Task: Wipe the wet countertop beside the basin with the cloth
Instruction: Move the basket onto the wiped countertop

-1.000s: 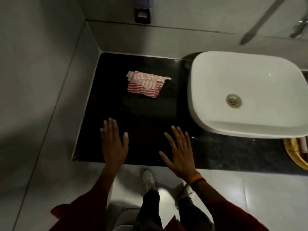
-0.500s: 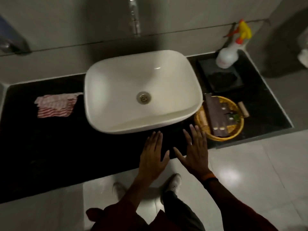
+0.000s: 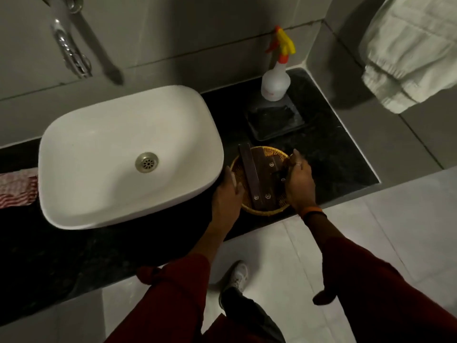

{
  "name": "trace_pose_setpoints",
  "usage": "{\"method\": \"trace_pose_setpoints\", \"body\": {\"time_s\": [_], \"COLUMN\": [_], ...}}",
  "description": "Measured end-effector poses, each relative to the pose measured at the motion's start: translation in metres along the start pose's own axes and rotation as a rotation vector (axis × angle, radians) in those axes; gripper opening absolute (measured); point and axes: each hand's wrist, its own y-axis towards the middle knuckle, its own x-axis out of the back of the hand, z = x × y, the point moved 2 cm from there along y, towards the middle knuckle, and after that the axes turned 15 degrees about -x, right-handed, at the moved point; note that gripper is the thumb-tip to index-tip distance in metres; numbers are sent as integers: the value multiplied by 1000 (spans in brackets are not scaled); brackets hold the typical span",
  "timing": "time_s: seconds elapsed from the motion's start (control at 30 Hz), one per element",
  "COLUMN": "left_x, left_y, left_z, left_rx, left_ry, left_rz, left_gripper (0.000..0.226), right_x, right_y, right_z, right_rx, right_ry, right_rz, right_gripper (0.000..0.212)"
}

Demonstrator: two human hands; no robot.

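The red-and-white striped cloth lies on the black countertop at the far left, partly hidden behind the white basin. To the right of the basin stands a round wicker basket with dark flat boxes in it. My left hand grips the basket's left rim, close to the basin. My right hand holds its right rim, fingers curled over the edge. Both hands are far from the cloth.
A white spray bottle with a yellow and orange trigger stands on a dark tray behind the basket. A chrome tap is on the wall above the basin. A white towel hangs at the top right. Pale floor tiles lie below.
The view swung right from the cloth side, past the basin. Both hands, flat and open before, moved to the wicker basket and closed on its rim.
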Motion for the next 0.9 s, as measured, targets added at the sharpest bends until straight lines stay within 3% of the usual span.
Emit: {"method": "trace_pose_setpoints", "body": {"time_s": [0.13,0.37,0.5,0.73,0.9], "left_x": [4,26,56,158,256], "left_y": [3,-62,-131,-244,-299], "left_z": [-2,21,61,178,268], "left_rx": [54,20,67,266,266], "left_ry": [-133,-197,-223,-165,-196], "left_rz": [-26,42,27,-135,-268], "left_gripper": [59,48,56,53,44], "right_x": [2,-1,-9,-84,-151], "right_y": [-7,-91,-169,-282,-351], "right_z": [-8,-25,-10,90,199], "right_rx": [-5,-42,10,132,326], "right_ry": [28,56,120,170,192], "right_rz": [1,70,135,336,461], "right_gripper": [64,54,51,47,31]}}
